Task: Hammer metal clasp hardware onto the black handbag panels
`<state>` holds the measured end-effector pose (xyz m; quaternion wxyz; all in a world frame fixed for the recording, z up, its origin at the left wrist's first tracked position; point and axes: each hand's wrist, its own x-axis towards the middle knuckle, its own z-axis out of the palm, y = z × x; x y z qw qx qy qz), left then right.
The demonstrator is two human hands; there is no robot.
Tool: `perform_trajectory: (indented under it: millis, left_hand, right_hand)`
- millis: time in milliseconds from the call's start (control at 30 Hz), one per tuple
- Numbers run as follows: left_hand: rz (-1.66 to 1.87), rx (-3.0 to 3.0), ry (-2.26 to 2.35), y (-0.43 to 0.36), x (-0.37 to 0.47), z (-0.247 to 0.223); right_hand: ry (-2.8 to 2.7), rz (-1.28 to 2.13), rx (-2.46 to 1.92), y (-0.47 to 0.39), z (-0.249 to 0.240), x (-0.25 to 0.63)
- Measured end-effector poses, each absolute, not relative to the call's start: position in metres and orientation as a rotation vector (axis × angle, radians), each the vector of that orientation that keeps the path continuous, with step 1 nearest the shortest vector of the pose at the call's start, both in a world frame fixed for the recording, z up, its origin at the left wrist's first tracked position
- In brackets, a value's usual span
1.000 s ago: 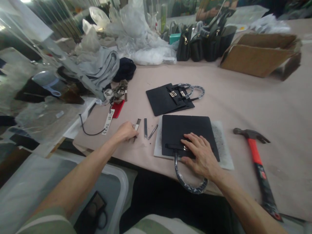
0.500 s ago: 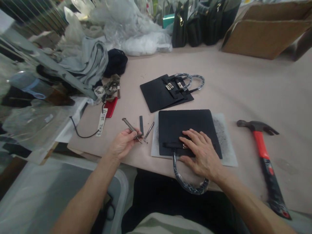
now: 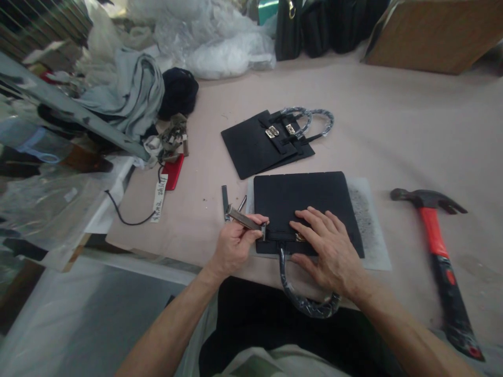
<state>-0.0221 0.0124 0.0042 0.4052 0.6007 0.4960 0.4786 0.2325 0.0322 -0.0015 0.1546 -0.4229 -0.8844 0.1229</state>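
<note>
So the left hand (image 3: 236, 243) has a metal tool (image 3: 244, 218) pinched between thumb and fingers, with the tool's end right over the left side of a black panel (image 3: 301, 193). Can't really tell if it's touching. The right hand (image 3: 330, 246) is spread out flat on that same panel, fingers a bit apart, next to a small gold clasp (image 3: 299, 237). The panel sits on a pale slab (image 3: 365, 220) at the near edge of the surface (image 3: 393, 131), and its plastic-wrapped handle (image 3: 293, 290) loops out past that edge. A flat metal bar (image 3: 225, 200) and a thin rod (image 3: 242, 203) lie just beyond the left hand. Red-and-black hammer (image 3: 440, 256) is off to the right, and more black pieces (image 3: 251, 146) with handles lie farther back.
</note>
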Motion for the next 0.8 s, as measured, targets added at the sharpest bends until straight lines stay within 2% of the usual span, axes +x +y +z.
perform_trajectory:
  millis: [800]
  left_hand:
    - [1.227, 1.703, 1.307, 0.013, -0.011, -0.004]
  right_hand:
    - [-2.498, 0.39, -1.22, 0.031, 0.0, 0.231]
